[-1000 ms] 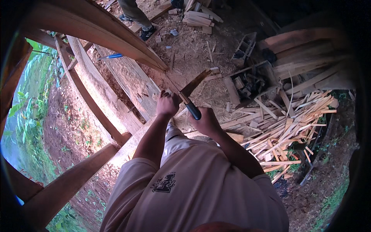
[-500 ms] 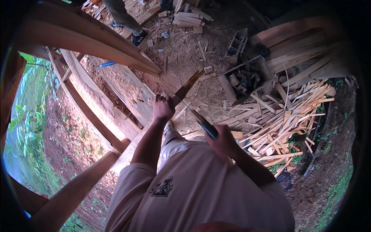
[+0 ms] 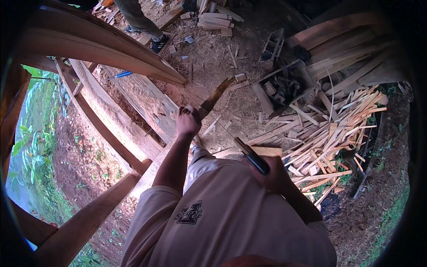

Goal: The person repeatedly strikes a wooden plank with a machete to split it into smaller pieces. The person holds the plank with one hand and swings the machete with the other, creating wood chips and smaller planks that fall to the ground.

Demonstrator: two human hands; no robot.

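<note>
My left hand [image 3: 188, 122] is closed on a narrow dark-brown piece of wood [image 3: 215, 97] with a rough far end, pressing it down near the boards. In my right hand [image 3: 272, 172], close to my waist, is what looks like a hand saw [image 3: 254, 159], with a dark handle. Its thin blade is seen edge-on and points up-left toward my left hand. Whether the blade touches the wood I cannot tell.
A large beam [image 3: 102, 46] crosses at upper left. A blue-handled tool [image 3: 122, 74] lies on a plank [image 3: 142, 95]. At right are a wooden box [image 3: 263, 100] of dark items and a heap of offcuts [image 3: 327, 144]. Another person's leg [image 3: 141, 20] stands at the back.
My right hand has drawn back, down and to the right, with the saw. My left hand has stayed nearly in place on the wood.
</note>
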